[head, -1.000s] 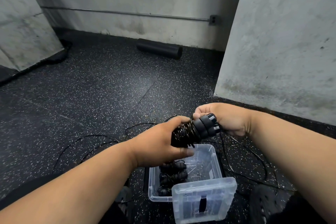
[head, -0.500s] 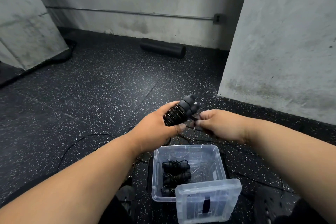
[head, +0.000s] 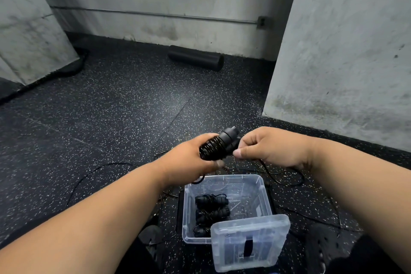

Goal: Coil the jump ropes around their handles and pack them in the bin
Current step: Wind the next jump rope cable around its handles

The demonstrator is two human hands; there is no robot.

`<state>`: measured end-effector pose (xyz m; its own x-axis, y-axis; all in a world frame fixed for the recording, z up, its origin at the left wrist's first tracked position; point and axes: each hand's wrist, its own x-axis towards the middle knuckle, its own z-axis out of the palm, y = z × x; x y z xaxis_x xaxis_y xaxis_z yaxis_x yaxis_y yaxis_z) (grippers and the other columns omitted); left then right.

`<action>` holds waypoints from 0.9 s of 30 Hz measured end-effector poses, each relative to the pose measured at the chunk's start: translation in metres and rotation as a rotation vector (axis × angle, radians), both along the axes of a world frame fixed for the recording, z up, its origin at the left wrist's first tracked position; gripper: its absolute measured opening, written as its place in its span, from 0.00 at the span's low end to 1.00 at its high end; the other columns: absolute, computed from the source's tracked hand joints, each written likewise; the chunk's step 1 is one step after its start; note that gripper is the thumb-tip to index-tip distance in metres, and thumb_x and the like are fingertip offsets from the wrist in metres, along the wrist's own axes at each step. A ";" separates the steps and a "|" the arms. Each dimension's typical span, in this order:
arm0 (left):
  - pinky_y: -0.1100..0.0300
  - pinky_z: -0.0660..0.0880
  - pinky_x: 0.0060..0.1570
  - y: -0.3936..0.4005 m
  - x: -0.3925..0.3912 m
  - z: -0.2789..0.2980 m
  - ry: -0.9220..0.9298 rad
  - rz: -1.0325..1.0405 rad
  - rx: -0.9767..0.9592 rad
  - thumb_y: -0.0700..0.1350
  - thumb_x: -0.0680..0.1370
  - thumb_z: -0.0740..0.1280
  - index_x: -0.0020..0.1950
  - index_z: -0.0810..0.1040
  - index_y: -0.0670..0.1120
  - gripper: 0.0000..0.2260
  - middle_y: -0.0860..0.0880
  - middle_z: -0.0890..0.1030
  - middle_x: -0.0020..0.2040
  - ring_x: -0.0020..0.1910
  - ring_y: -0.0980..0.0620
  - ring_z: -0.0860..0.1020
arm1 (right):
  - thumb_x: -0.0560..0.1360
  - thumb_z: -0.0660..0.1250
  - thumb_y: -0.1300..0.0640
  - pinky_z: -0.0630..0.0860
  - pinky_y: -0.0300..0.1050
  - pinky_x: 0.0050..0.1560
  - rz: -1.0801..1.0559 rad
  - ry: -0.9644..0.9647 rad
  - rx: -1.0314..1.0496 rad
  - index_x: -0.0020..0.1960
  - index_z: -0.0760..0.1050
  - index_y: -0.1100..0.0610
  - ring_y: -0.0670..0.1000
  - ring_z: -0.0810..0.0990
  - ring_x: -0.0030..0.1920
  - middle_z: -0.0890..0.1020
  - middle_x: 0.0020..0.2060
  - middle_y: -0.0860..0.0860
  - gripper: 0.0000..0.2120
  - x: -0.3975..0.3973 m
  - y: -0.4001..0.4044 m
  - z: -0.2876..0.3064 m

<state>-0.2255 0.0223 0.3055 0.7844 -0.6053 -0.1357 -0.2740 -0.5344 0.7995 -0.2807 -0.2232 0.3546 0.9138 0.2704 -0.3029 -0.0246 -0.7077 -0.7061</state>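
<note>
My left hand (head: 189,162) grips a pair of black jump rope handles (head: 219,145) with thin black cord coiled round their lower part. They are held above the floor, just beyond the bin. My right hand (head: 270,148) sits right beside the handles and pinches the loose cord (head: 264,165), which trails down to the floor. Below my hands stands a clear plastic bin (head: 264,193) holding three coiled rope bundles (head: 211,209) along its left side.
The bin's clear lid (head: 250,244) leans against its near right corner. Loose black cords (head: 97,169) lie on the speckled rubber floor around the bin. A black foam roller (head: 195,58) lies by the back wall. A concrete pillar (head: 347,51) rises at right.
My left hand has tilted the handles upward and moved them away from the bin. My right hand let go of the handle ends and now pinches the loose cord beside them.
</note>
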 end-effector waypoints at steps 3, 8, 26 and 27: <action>0.71 0.76 0.40 0.004 0.001 0.004 0.091 -0.066 0.001 0.54 0.74 0.80 0.66 0.75 0.71 0.25 0.65 0.85 0.47 0.40 0.67 0.82 | 0.77 0.73 0.42 0.71 0.43 0.34 0.117 -0.098 -0.155 0.42 0.80 0.50 0.45 0.73 0.32 0.79 0.32 0.44 0.12 -0.001 -0.005 0.009; 0.64 0.77 0.37 -0.007 -0.012 -0.006 0.268 -0.020 -0.137 0.53 0.75 0.79 0.67 0.77 0.66 0.23 0.58 0.85 0.44 0.39 0.60 0.81 | 0.78 0.72 0.42 0.65 0.37 0.27 0.130 -0.107 -0.125 0.37 0.79 0.50 0.44 0.69 0.27 0.74 0.27 0.44 0.15 -0.002 -0.005 0.008; 0.49 0.82 0.49 -0.021 -0.022 0.019 0.725 0.247 -0.783 0.53 0.76 0.76 0.72 0.72 0.47 0.28 0.40 0.83 0.55 0.45 0.46 0.83 | 0.76 0.72 0.57 0.85 0.42 0.41 -0.355 0.183 1.133 0.46 0.79 0.55 0.50 0.86 0.38 0.84 0.38 0.54 0.02 0.003 -0.011 0.007; 0.47 0.82 0.50 -0.022 -0.023 0.019 0.734 0.241 -0.793 0.53 0.77 0.75 0.72 0.71 0.46 0.27 0.40 0.83 0.56 0.45 0.46 0.83 | 0.76 0.71 0.58 0.85 0.43 0.42 -0.362 0.206 1.177 0.47 0.78 0.56 0.51 0.87 0.38 0.84 0.38 0.55 0.03 0.004 -0.011 0.006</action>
<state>-0.2487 0.0002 0.3248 0.7812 -0.5685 -0.2579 0.4495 0.2256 0.8643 -0.2770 -0.2342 0.3606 0.9565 0.2177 -0.1941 -0.2715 0.4212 -0.8654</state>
